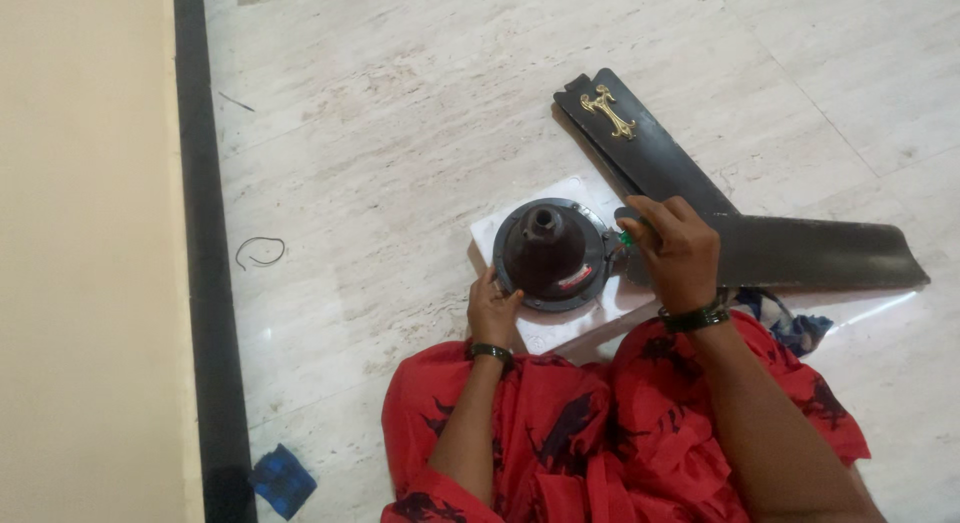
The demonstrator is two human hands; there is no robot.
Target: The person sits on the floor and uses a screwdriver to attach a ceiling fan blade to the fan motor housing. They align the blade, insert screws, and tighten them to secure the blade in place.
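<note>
A dark brown ceiling fan motor with a cone-shaped cover lies on a white sheet on the marble floor. My left hand rests against the motor's lower left rim. At the motor's right edge, my right hand is closed around a small tool with a green handle. Two black fan blades lie to the right: one angled up with a gold ornament, another pointing right under my right hand.
A cream wall with a black skirting strip runs down the left. A thin loop of wire lies on the floor at left. A blue checked cloth sits at lower left. My red patterned garment fills the bottom.
</note>
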